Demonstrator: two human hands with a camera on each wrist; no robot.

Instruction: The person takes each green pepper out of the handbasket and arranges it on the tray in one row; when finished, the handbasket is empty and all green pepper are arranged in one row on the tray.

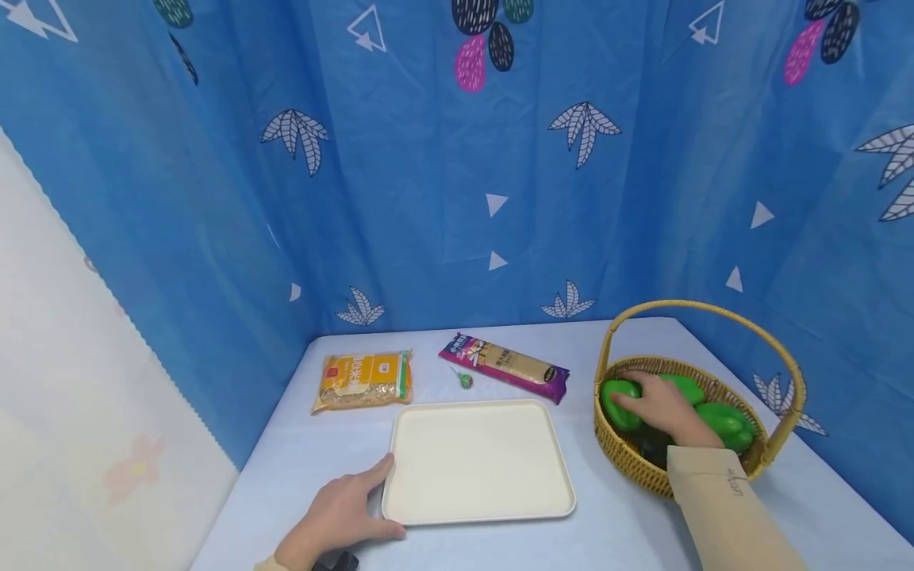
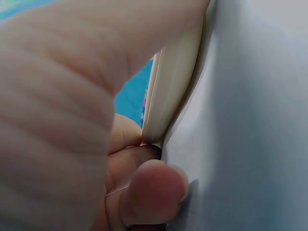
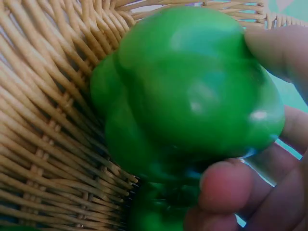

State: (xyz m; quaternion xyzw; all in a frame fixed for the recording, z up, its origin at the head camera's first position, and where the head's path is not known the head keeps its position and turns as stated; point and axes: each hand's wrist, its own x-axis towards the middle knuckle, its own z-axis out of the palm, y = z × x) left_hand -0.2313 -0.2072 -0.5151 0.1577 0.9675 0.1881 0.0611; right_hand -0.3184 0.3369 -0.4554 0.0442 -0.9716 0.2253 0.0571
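Observation:
My right hand reaches into a wicker basket and grips a green bell pepper near the basket's left wall. In the right wrist view the thumb and fingers curl around one side of the glossy bell pepper, close to the woven wall. At the left edge and near-left corner of a cream rectangular tray, my left hand rests with thumb and fingers spread. The left wrist view shows its fingers against the tray's outer side, low on the white tabletop.
More green peppers and a dark vegetable lie in the basket, under its tall arched handle. Behind the tray are a yellow grain packet, a purple noodle packet and a small green wrapped item. A blue curtain hangs behind.

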